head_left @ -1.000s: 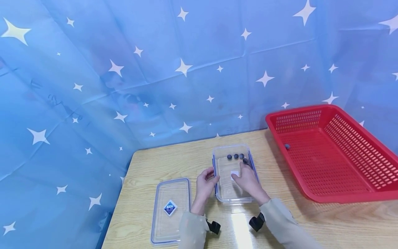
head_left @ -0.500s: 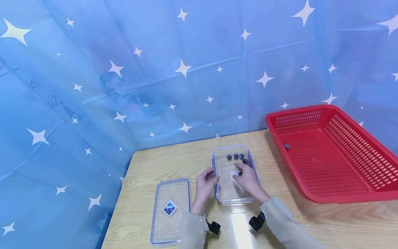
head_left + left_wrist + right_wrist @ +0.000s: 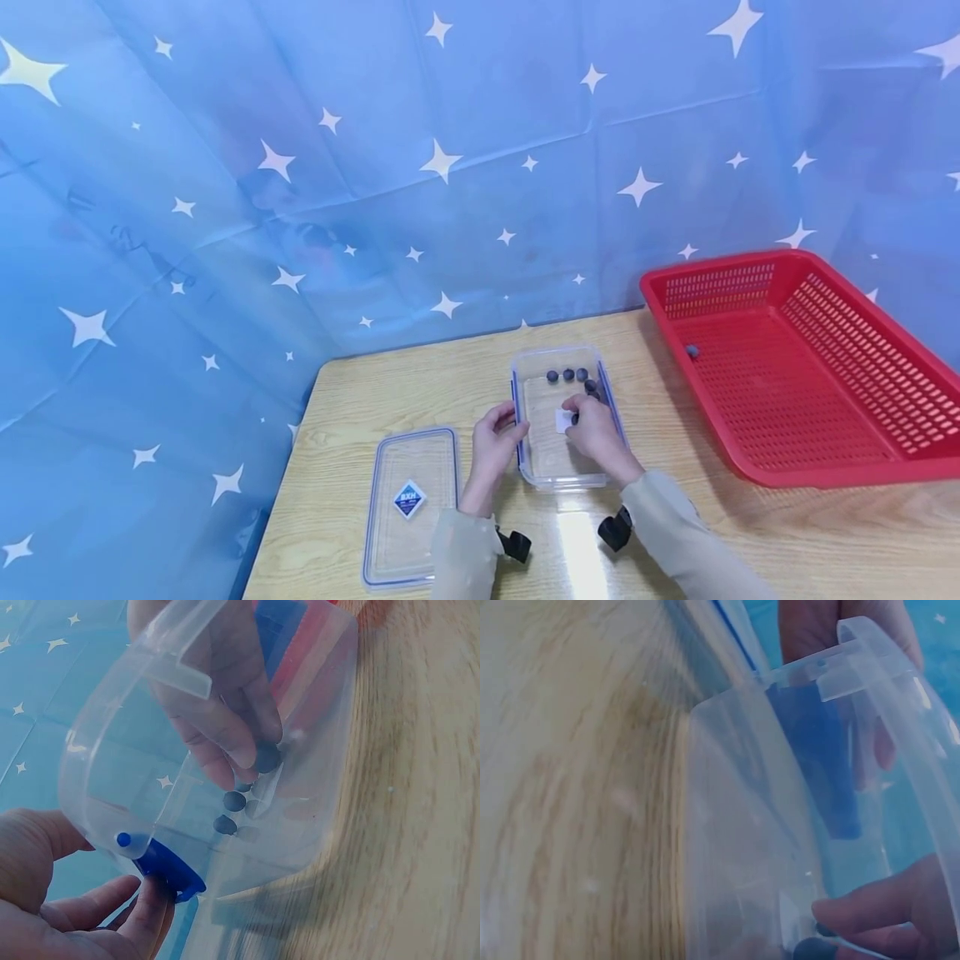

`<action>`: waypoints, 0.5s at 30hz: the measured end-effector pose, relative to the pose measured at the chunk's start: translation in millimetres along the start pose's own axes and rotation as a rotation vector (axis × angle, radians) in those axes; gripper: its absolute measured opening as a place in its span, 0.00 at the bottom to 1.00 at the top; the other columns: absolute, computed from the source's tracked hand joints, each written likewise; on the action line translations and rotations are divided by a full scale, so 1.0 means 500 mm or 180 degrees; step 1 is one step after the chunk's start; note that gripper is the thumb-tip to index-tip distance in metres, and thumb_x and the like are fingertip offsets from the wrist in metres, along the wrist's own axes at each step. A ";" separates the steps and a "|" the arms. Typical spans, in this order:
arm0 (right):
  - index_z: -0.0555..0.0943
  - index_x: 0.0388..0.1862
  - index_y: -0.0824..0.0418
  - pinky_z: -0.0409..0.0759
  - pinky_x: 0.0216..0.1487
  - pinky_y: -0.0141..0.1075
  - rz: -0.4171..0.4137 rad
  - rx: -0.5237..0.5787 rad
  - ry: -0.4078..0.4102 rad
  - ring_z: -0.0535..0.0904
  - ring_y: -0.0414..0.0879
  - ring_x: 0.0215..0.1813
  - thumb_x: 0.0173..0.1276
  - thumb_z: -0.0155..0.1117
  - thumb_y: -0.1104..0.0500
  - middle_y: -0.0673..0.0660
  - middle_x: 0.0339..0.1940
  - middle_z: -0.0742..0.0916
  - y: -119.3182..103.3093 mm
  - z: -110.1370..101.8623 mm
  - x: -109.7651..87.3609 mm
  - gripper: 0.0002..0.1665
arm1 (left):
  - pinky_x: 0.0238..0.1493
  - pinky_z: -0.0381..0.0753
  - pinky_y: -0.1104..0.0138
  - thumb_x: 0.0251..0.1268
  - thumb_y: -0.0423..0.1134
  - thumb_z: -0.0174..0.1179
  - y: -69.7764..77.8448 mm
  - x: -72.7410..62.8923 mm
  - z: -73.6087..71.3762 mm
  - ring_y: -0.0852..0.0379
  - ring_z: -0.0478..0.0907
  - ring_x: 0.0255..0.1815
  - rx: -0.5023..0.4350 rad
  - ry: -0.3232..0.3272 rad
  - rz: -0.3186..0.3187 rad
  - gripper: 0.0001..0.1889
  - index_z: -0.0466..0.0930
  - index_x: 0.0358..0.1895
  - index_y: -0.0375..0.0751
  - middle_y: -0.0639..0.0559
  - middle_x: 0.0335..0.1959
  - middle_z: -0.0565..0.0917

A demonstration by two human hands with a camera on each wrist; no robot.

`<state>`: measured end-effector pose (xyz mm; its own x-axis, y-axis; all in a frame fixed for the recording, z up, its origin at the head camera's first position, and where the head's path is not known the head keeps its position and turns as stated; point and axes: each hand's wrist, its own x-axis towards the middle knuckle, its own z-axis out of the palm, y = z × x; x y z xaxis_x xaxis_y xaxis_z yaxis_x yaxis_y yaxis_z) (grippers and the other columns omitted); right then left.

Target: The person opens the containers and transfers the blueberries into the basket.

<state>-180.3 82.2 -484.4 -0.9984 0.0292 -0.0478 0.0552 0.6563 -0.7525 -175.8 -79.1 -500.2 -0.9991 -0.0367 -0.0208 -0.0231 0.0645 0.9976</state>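
Observation:
A clear plastic food container (image 3: 545, 458) with blue side clips stands uncovered on the table. My left hand (image 3: 493, 450) holds its left side, thumb by the rim and fingers at the blue clip (image 3: 169, 870). Inside, my right hand (image 3: 600, 437) reaches low over the floor and pinches a blueberry (image 3: 268, 756) between thumb and fingertips. Several more blueberries (image 3: 568, 375) lie in a row along the far end and down the right side, partly covered by the right hand. A white square label (image 3: 562, 422) shows beside the fingertips.
The container's clear lid (image 3: 408, 550), edged in blue with a diamond-shaped sticker, lies flat to the left. At the right stands a large red basket (image 3: 817, 477) with one blueberry (image 3: 692, 351) by its left wall. A star-patterned blue cloth (image 3: 480, 208) hangs behind the table.
My right hand has drawn back slightly from the far right berries, and its spread fingers have closed on a berry. Another berry now shows down the right side. The left hand stays put.

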 end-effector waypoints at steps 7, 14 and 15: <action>0.79 0.39 0.72 0.78 0.50 0.48 -0.0119 -0.0146 0.0040 0.78 0.59 0.48 0.45 0.53 0.80 0.66 0.40 0.84 -0.003 0.002 0.000 0.20 | 0.52 0.79 0.64 0.53 0.23 0.61 -0.003 0.002 0.000 0.37 0.74 0.53 -0.0065 0.0007 -0.0053 0.23 0.71 0.54 0.21 0.29 0.50 0.76; 0.79 0.32 0.68 0.79 0.43 0.46 -0.0248 -0.0331 0.0106 0.79 0.55 0.40 0.44 0.56 0.80 0.61 0.33 0.84 0.001 0.006 -0.001 0.16 | 0.51 0.80 0.67 0.53 0.24 0.61 0.002 -0.002 -0.002 0.41 0.75 0.52 -0.0029 0.0006 -0.0022 0.22 0.72 0.54 0.23 0.31 0.50 0.77; 0.79 0.31 0.68 0.79 0.42 0.46 -0.0281 -0.0354 0.0129 0.79 0.54 0.39 0.43 0.56 0.80 0.60 0.32 0.84 0.002 0.007 0.000 0.16 | 0.51 0.80 0.67 0.53 0.25 0.61 0.002 -0.003 -0.001 0.42 0.75 0.52 -0.0020 0.0004 -0.0020 0.22 0.72 0.54 0.23 0.31 0.50 0.77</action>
<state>-180.1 80.1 -487.2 -0.9990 -0.0034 0.0437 -0.0320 0.7370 -0.6752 -174.5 -79.7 -499.1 -0.9989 -0.0384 -0.0270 -0.0292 0.0579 0.9979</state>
